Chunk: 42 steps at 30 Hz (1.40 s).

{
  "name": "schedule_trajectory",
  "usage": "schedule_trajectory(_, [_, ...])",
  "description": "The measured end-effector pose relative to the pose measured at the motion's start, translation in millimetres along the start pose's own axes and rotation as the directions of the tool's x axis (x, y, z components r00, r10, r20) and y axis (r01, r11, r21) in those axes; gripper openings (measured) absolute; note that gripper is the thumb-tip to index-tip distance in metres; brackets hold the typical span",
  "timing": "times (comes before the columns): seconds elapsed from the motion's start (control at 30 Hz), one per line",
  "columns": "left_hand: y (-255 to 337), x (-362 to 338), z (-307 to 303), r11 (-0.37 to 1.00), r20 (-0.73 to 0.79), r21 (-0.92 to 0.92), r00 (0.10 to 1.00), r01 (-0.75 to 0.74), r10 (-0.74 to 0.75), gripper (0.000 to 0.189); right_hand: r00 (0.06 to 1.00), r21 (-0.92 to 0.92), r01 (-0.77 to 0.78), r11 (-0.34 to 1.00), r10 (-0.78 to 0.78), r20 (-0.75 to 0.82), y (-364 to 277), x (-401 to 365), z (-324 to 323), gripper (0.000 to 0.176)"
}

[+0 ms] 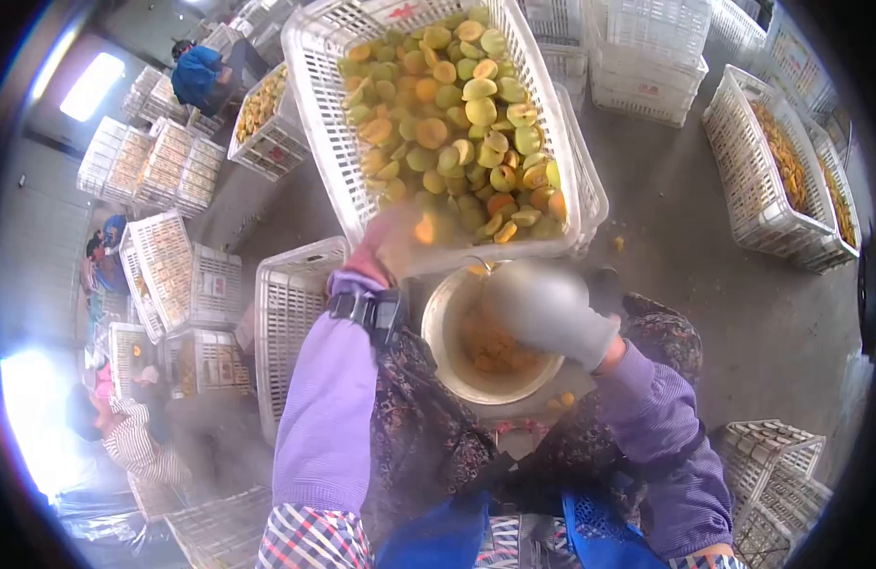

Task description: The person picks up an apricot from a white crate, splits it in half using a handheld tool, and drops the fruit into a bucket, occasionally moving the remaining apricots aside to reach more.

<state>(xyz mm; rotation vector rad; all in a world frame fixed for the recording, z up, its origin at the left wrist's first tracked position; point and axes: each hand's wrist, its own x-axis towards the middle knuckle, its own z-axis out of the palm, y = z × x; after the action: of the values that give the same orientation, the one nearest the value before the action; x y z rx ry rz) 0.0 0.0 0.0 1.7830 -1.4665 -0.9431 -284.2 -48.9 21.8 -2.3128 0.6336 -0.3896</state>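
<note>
A white plastic crate (314,123) full of halved yellow-green fruit (447,123), like apricots or peaches, stands in front of me. My left hand (386,248), with a purple sleeve and a dark wrist strap, is at the crate's near left corner beside the fruit; motion smears its fingers. Over the pale bucket (438,337) between my knees is my right hand (542,308) in a grey-white glove, blurred, with its fingers hidden; I cannot tell what it holds. Inside the bucket lies brownish-orange matter (499,346). A thin curved metal piece (478,262) shows at the rim.
Another white crate (291,322) stands to my left. Crates of orange fruit (779,156) are at the right, with stacked crates (646,57) behind. A person in blue (201,76) sits at the far left, a person in stripes (148,441) nearer. Fruit scraps (561,400) lie by the bucket.
</note>
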Motion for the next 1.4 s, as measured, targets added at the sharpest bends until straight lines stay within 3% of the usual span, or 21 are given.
schedule_trajectory(0.07, [47,-18,2,0.992,-0.081,0.011,0.988,-0.127,0.128,0.03,0.984,0.03,0.095,0.995,-0.089,-0.153,-3,9,14,0.026])
schedule_trajectory(0.13, [54,-14,29,0.846,-0.167,-0.479,0.97,-0.234,0.174,0.031,0.965,0.006,0.14,0.99,-0.136,-0.225,0,3,4,0.023])
schedule_trajectory(0.17, [56,-19,29,0.693,-0.179,-0.686,0.975,-0.22,0.132,0.031,0.951,0.038,0.159,0.987,-0.143,-0.274,-7,4,8,0.022])
schedule_trajectory(0.23, [82,-36,40,0.13,-0.062,-0.99,0.997,-0.056,-0.046,0.025,0.969,0.032,0.083,0.996,-0.073,-0.237,-20,10,7,0.024])
schedule_trajectory(0.27, [81,-37,49,0.723,-0.246,-0.645,0.963,-0.246,0.108,0.027,0.977,0.013,0.038,0.999,-0.034,-0.212,-23,11,4,0.027])
schedule_trajectory(0.3, [81,-39,58,0.963,-0.416,0.025,0.873,-0.269,0.255,0.029,0.973,-0.014,0.039,0.999,-0.041,-0.228,-24,10,7,0.027])
schedule_trajectory(0.37, [78,-44,62,0.809,-0.329,0.529,0.817,-0.256,0.473,0.031,0.965,-0.069,0.046,0.997,-0.062,-0.256,-19,12,16,0.027])
schedule_trajectory(0.43, [80,-45,79,0.941,-0.462,-0.238,0.88,-0.239,0.107,0.03,0.966,-0.207,0.017,0.978,-0.069,-0.248,-16,11,24,0.029])
schedule_trajectory(0.5, [76,-37,84,0.408,-0.336,-0.88,0.926,-0.242,-0.175,0.025,0.987,-0.212,-0.055,0.976,0.021,-0.157,-15,12,28,0.032])
schedule_trajectory(0.53, [68,-36,86,0.349,-0.312,-0.908,0.931,-0.233,-0.19,0.028,0.99,-0.26,-0.022,0.965,-0.015,-0.141,-12,11,34,0.032])
schedule_trajectory(0.57, [61,-34,88,0.289,-0.289,-0.931,0.935,-0.224,-0.205,0.032,0.991,-0.307,0.007,0.952,-0.047,-0.123,-6,8,42,0.033])
schedule_trajectory(0.63, [32,-30,92,0.768,-0.414,-0.594,0.91,-0.239,-0.037,0.054,0.997,-0.238,0.008,0.971,-0.027,-0.076,-4,7,42,0.035])
schedule_trajectory(0.7, [21,-29,93,0.822,-0.392,-0.54,0.918,-0.182,-0.054,0.063,0.999,0.011,-0.053,0.999,0.053,-0.003,-11,9,31,0.035])
schedule_trajectory(0.77, [55,-29,80,0.512,-0.225,-0.856,0.942,-0.07,-0.248,0.057,0.997,0.108,0.055,0.993,-0.049,-0.053,-11,11,25,0.027])
schedule_trajectory(0.8, [61,-31,80,0.63,-0.34,-0.748,0.936,-0.209,-0.094,0.045,0.992,0.154,0.109,0.982,-0.097,-0.084,-12,12,21,0.024])
schedule_trajectory(0.87, [64,-37,81,0.753,-0.446,-0.516,0.879,-0.408,0.17,0.03,0.94,0.461,-0.275,0.844,0.134,0.314,-39,12,-19,0.024])
schedule_trajectory(0.93, [58,-38,75,0.796,-0.436,-0.385,0.852,-0.467,0.29,0.026,0.784,0.51,-0.546,0.665,0.192,0.59,-48,15,-33,0.021])
schedule_trajectory(1.03, [69,-38,73,0.93,-0.392,-0.01,0.857,-0.367,0.334,0.034,0.97,0.337,-0.153,0.929,0.076,0.23,-34,11,-11,0.02])
schedule_trajectory(1.13, [61,-28,80,0.895,-0.35,-0.307,0.913,-0.324,0.21,0.039,0.823,0.412,-0.48,0.774,0.236,0.516,-37,12,-27,0.019])
schedule_trajectory(1.2, [64,-26,76,0.848,-0.289,-0.456,0.946,-0.27,0.146,0.043,0.845,0.508,-0.451,0.734,0.167,0.509,-30,7,-21,0.02])
schedule_trajectory(1.4, [64,-30,87,0.921,-0.395,-0.292,0.91,-0.259,0.13,0.025,0.849,0.501,-0.455,0.736,0.189,0.494,-37,0,-19,0.02])
